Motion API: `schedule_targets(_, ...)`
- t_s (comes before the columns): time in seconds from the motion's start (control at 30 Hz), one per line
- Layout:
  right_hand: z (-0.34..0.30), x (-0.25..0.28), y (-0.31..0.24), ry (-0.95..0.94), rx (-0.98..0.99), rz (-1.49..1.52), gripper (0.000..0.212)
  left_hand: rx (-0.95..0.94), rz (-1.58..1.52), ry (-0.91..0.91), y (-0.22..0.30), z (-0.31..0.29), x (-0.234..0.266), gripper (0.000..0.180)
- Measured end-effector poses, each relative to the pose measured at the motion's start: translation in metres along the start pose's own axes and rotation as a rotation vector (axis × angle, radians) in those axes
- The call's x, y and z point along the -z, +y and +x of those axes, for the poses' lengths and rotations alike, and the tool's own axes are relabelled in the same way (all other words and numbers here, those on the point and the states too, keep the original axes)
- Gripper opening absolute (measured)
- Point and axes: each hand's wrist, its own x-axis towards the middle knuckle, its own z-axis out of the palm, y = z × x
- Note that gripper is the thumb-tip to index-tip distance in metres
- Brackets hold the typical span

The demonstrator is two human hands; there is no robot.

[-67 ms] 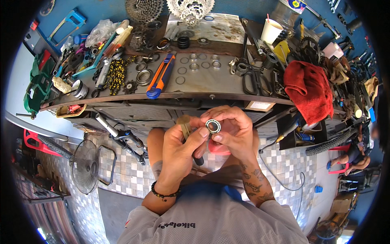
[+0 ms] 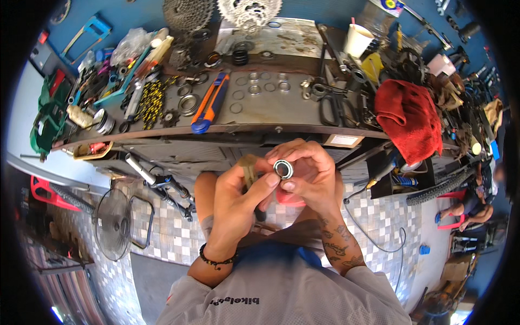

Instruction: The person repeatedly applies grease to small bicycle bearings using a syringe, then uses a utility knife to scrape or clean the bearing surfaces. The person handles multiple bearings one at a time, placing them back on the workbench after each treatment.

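Above my lap, in front of the bench edge, I hold a small ring-shaped ball bearing (image 2: pixel 283 169) between both hands. My right hand (image 2: pixel 311 176) is closed on it, pinching its right side with thumb and fingers. My left hand (image 2: pixel 241 192) is closed too, its thumb against the bearing's left edge. That same hand also grips a slim tool (image 2: pixel 248 169) with a tan, flat upper part and a dark lower end. Its kind is partly hidden by the fingers. Several thin rings and bearings (image 2: pixel 254 90) lie spread on the metal bench top (image 2: pixel 260 114) beyond my hands.
On the bench, an orange-and-blue utility knife (image 2: pixel 211 103) lies left of the rings. Black-handled scissors (image 2: pixel 338 110) and a red cloth (image 2: pixel 409 119) are to the right, the cloth hanging over the edge. A fan (image 2: pixel 112 225) and a bicycle fork (image 2: pixel 160 184) stand at lower left.
The bearing has tilted slightly between my fingers. Both hands keep their hold, and the bench has shifted a little left in the view.
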Motion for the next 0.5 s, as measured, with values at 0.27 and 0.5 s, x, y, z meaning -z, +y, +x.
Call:
schedule_targets(0.27, -0.02, 0.018, -0.024, 0.119, 0.09, 0.163, 0.039, -0.24, -0.066, 0.03, 0.055, 0.017, -0.008, 0.066)
schedule_targets(0.5, -0.059, 0.02, -0.016, 0.302, 0.083, 0.175, 0.032, -0.36, -0.149, 0.205, 0.096, 0.033, -0.045, 0.06)
